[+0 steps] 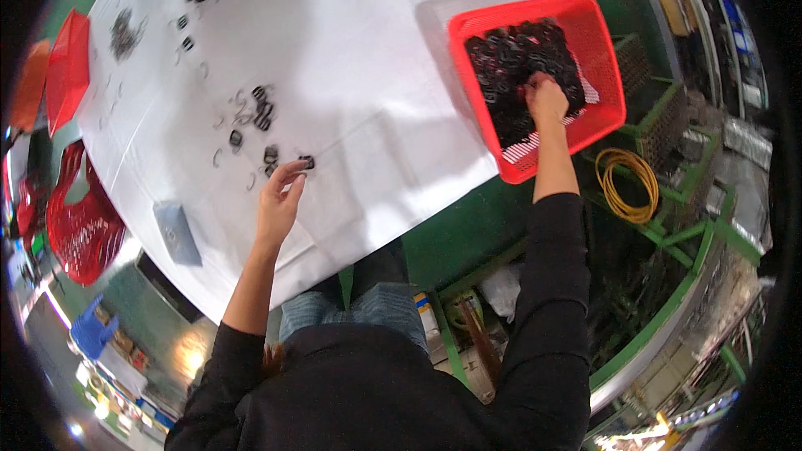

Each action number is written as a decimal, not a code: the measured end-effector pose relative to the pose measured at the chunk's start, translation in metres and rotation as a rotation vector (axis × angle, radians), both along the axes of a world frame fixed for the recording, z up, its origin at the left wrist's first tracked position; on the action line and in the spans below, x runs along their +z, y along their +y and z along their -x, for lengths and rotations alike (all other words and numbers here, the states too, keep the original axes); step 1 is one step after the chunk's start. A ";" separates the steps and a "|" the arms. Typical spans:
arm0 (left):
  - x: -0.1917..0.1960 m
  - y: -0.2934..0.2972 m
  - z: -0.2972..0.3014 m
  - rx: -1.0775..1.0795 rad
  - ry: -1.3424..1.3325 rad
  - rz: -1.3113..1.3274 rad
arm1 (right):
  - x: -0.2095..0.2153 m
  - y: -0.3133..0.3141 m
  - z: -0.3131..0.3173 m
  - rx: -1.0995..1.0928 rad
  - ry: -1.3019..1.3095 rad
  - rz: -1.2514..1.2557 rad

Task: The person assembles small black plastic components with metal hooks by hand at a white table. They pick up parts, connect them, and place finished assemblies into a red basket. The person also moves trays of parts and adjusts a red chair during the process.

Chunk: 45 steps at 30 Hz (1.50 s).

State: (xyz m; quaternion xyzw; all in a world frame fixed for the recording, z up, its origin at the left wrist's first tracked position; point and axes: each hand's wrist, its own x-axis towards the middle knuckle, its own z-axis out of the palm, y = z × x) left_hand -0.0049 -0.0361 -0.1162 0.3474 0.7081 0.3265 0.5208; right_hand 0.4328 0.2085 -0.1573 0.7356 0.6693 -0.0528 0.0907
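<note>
The right hand [547,98] reaches into the red basket [606,58], fingers curled down among the black parts [510,58]. The left hand [280,200] rests open on the white-covered bench [351,50], fingertips touching a small black ring [307,162], more rings [261,108] just beyond.

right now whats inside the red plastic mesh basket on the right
The red plastic mesh basket holds a heap of small black ring-shaped parts, with the right hand reaching into them. A strip of white liner shows at the bottom; anything beneath the heap is hidden.
</note>
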 end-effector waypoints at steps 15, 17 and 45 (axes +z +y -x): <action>-0.057 0.052 0.057 0.216 0.880 -0.104 | 0.038 -0.116 0.207 0.203 1.007 -0.072; -0.061 0.059 0.056 0.192 0.889 -0.090 | 0.017 -0.130 0.266 0.165 0.908 0.206; -0.018 -0.004 0.139 0.483 -0.674 -0.086 | 0.018 -0.055 0.397 -0.138 1.365 0.845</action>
